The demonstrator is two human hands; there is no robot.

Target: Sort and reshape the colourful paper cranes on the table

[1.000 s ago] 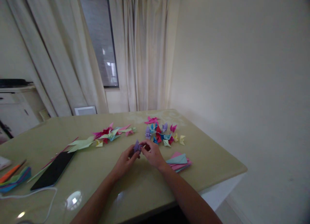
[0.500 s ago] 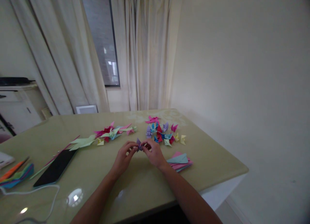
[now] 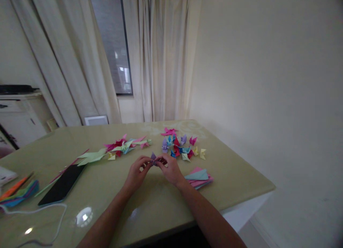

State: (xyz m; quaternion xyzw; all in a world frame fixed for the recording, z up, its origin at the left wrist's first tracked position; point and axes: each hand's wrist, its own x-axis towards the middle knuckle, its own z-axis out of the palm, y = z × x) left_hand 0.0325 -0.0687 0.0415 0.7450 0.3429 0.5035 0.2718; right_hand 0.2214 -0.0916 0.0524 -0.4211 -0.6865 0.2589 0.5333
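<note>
Between my fingertips is a small purple folded-paper piece (image 3: 153,157), with a pointed tip standing up; its lower part is largely covered by my fingers. My left hand (image 3: 137,171) pinches it from the left, and my right hand (image 3: 170,168) pinches it from the right. Just beyond my right hand lies a group of small folded-paper pieces (image 3: 176,148) in red, blue, purple, pink and yellow. Beside my right wrist rests a stack of pink and light-blue folded papers (image 3: 198,175).
Left of centre sits a pile of paper cranes (image 3: 124,146), with a pale green folded paper (image 3: 92,156) by a black phone (image 3: 62,185). Coloured papers (image 3: 23,195) and a white cable (image 3: 34,212) lie at the near left. The table's right corner (image 3: 272,187) faces a wall.
My fingers have shifted very slightly around the purple piece, which has turned a little. Both hands still pinch it in nearly the same place.
</note>
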